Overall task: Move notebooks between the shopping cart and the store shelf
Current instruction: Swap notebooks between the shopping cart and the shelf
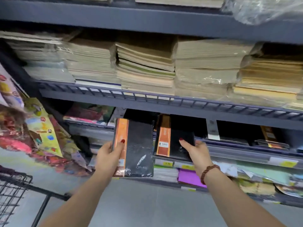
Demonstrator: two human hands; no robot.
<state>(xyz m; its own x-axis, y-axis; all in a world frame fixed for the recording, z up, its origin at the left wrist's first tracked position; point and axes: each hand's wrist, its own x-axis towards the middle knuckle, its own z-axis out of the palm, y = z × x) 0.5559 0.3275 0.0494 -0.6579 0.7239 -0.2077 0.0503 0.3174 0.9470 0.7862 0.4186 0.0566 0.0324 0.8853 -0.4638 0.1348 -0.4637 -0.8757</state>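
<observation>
Notebook (pixel 139 145), black-covered with an orange band along its left side and clear film over it, stands upright in the left hand (pixel 109 154): thumb on the band, fingers curled behind the left edge, held just in front of the store shelf (pixel 229 110). The right hand (pixel 196 154) grips a second notebook (pixel 178 141) by its right edge, thumb on the cover, tilted at the shelf's front lip. Both look stiff, flat and fairly light. The film is likely slippery, so a pinch across an edge should hold better than a flat palm. Paper stacks (pixel 144 66) fill the tier above. The shopping cart (pixel 13 187) sits low left.
</observation>
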